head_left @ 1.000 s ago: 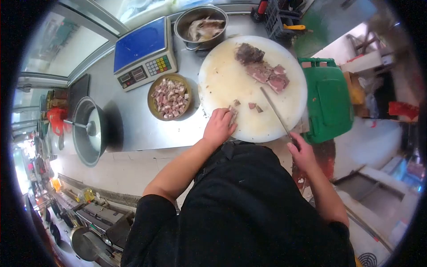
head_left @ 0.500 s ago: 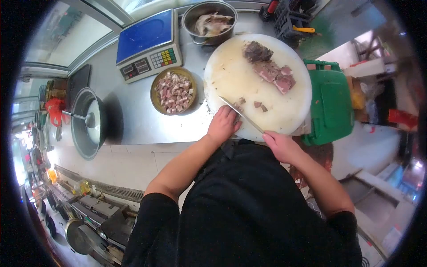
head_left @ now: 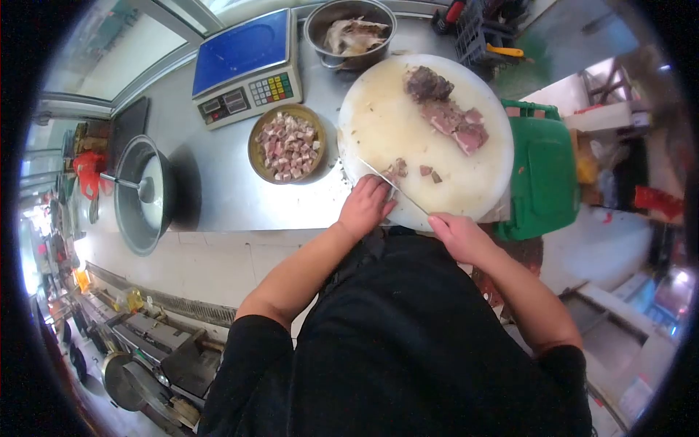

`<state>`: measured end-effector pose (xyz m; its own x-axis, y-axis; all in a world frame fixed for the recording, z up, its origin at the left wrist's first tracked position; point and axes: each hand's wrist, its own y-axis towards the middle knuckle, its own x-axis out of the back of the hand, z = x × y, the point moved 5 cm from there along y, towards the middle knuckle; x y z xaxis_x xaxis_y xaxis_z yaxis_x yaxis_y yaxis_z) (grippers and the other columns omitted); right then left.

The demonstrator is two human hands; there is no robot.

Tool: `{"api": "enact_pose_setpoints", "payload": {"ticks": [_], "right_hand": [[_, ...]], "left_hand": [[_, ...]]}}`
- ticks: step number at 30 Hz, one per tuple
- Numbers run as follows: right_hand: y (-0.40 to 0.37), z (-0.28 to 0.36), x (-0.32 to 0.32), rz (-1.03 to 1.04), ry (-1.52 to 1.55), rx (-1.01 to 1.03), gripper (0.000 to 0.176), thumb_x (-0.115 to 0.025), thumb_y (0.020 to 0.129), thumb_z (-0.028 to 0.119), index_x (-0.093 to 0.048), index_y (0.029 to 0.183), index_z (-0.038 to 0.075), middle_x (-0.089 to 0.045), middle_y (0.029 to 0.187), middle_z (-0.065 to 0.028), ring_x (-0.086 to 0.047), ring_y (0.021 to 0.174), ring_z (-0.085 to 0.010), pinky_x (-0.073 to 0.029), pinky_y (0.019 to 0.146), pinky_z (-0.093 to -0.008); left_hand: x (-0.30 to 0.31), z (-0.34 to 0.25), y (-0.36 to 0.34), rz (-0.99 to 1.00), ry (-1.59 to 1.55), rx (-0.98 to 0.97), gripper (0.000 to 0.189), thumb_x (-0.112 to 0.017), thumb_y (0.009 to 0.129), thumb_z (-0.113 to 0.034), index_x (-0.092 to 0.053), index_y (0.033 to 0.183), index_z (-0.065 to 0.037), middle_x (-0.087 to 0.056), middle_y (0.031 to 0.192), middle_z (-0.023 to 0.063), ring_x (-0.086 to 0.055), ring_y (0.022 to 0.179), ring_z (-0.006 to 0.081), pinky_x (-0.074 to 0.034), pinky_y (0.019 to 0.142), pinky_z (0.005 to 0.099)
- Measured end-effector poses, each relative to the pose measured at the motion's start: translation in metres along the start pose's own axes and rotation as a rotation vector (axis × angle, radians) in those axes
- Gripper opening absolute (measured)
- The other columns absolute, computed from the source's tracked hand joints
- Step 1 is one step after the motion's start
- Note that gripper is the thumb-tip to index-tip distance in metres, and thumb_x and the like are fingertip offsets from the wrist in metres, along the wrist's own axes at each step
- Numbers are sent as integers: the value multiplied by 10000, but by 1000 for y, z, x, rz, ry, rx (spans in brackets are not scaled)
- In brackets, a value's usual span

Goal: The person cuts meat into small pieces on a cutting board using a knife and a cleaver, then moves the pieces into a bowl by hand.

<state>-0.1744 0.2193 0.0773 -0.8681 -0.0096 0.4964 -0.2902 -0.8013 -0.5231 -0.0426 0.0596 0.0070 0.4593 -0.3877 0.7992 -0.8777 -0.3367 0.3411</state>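
My right hand (head_left: 457, 234) is closed round the handle of a knife (head_left: 397, 189), its blade slanting up and left over the near edge of a round white cutting board (head_left: 386, 95). Close against the blade, my left hand (head_left: 366, 204) has its fingers bent and pressed together over meat that they mostly hide. Just past the blade lie cut meat bits (head_left: 397, 169), with small meat cubes (head_left: 430, 172) to their right. Farther back on the board rest a flat slab of pinkish meat (head_left: 459, 128) and a dark lump of meat (head_left: 428, 84).
Left of the board stands a bowl (head_left: 253, 156) of diced meat (head_left: 287, 146). Behind it are a scale (head_left: 244, 51) and a pot (head_left: 314, 44) holding meat. A grey basin (head_left: 129, 218) with a ladle (head_left: 145, 191) sits far left. A green bin (head_left: 542, 175) adjoins the board's right side.
The view has shifted slightly. More cut meat shows just beyond the knife blade. Both hands keep nearly the same place.
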Motion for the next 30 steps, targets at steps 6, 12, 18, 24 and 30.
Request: {"api": "enact_pose_setpoints", "payload": {"ticks": [6, 12, 18, 24, 30], "right_hand": [[16, 17, 1, 55, 14, -3, 425, -460, 1027, 391, -654, 1160, 37, -684, 999, -254, -660, 954, -429, -509, 861, -446], [0, 13, 7, 76, -59, -8, 429, -459, 1026, 399, -650, 1132, 31, -669, 974, -267, -655, 925, -435, -503, 818, -460], [22, 16, -4, 92, -12, -1, 438, -453, 1028, 401, -654, 1159, 36, -678, 987, -263, -659, 956, -426, -503, 856, -449], [-3, 22, 7, 118, -72, -5, 441, -448, 1031, 403, -653, 1167, 38, -681, 988, -258, -661, 961, -420, -503, 865, -441], [28, 15, -8, 125, -59, 2, 446, -444, 1032, 407, -656, 1167, 39, -689, 997, -249, -660, 969, -418, -504, 875, -431]], "left_hand": [[5, -1, -3, -23, 4, -19, 373, -760, 782, -227, -651, 1064, -8, -615, 1069, 128, -567, 1078, 313, -480, 963, 388], [1, 3, -10, -32, -23, 43, 313, -758, 792, -213, -672, 1029, -26, -628, 1066, 117, -576, 1064, 307, -490, 943, 382], [5, 2, -13, -69, -41, 29, 286, -761, 792, -199, -684, 1014, -37, -641, 1042, 102, -590, 1035, 302, -498, 928, 381], [6, -3, -19, -131, 0, 56, 244, -770, 778, -155, -692, 982, -46, -655, 1046, 92, -603, 1020, 298, -517, 889, 369], [5, -1, -23, -146, -32, 36, 265, -758, 752, -118, -699, 1003, -55, -653, 1033, 75, -600, 1008, 291, -523, 866, 365]]}}
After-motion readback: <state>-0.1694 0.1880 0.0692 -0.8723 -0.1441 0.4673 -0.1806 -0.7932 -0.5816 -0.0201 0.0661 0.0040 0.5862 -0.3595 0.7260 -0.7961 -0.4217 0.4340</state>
